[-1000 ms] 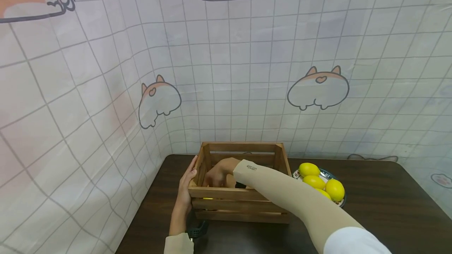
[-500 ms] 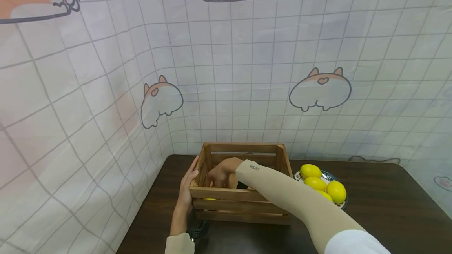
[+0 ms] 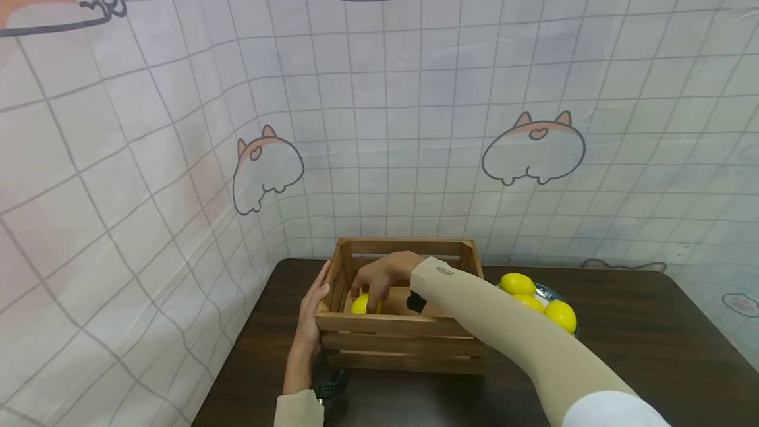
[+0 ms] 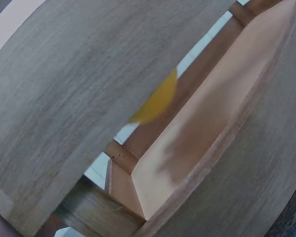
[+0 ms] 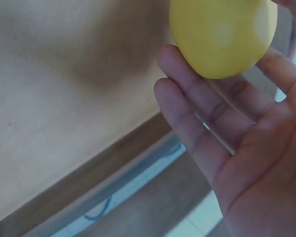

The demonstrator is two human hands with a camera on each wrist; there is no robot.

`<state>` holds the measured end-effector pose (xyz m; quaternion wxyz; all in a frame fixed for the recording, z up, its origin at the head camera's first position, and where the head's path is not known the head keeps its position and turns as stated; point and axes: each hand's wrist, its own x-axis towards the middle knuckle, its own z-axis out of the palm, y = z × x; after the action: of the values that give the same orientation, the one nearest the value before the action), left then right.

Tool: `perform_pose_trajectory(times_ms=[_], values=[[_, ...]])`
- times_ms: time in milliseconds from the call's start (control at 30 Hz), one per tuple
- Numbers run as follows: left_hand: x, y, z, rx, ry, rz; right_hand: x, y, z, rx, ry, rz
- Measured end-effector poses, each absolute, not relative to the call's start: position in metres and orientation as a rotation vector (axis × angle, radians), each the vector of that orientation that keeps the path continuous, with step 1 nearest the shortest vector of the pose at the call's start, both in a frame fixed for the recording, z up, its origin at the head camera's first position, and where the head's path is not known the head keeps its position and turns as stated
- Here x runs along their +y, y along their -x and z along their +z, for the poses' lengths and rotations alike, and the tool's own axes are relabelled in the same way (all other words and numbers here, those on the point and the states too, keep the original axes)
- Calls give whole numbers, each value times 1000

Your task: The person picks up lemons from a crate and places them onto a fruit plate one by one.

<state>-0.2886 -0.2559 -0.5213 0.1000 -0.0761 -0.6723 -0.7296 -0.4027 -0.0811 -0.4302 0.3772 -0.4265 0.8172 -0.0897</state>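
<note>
Inside the wooden crate [image 3: 403, 325], my right hand [image 3: 379, 277] pinches a lemon [image 3: 359, 304] near the left end. The right wrist view shows this yellow lemon [image 5: 222, 39] between the fingers and thumb, held over the crate's pale floor. Through a gap between slats, the left wrist view catches part of the lemon [image 4: 160, 101], clear of the floor, with a shadow below. My left hand [image 3: 309, 315] rests against the outside of the crate's left wall, its fingers extended along it.
A patterned plate [image 3: 548, 293] with several lemons [image 3: 516, 284] stands right of the crate, partly behind my right sleeve. The dark brown table [image 3: 634, 341] reaches to a grid-patterned cloth at the back and left. A thin cord [image 3: 628, 267] lies at its back edge.
My right hand has risen from the crate's floor and moved slightly right, with the lemon now visible in its fingers. The left hand has stayed at the crate's left side.
</note>
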Motion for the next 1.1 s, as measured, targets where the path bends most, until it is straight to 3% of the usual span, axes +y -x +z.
perform_pose_trajectory(times_ms=[233, 567, 800, 1100], values=[[-256, 287, -523, -2018, 217, -2158, -58, 401, -416, 2078, 1282, -289], [-258, 288, -522, -2011, 239, -2131, -23, 393, -387, 2135, 1313, -596], [-257, 288, -522, -2012, 249, -2115, 8, 385, -370, 2111, 1196, -850], [-257, 289, -524, -2014, 248, -2103, 46, 374, -350, 2215, 1304, -934]])
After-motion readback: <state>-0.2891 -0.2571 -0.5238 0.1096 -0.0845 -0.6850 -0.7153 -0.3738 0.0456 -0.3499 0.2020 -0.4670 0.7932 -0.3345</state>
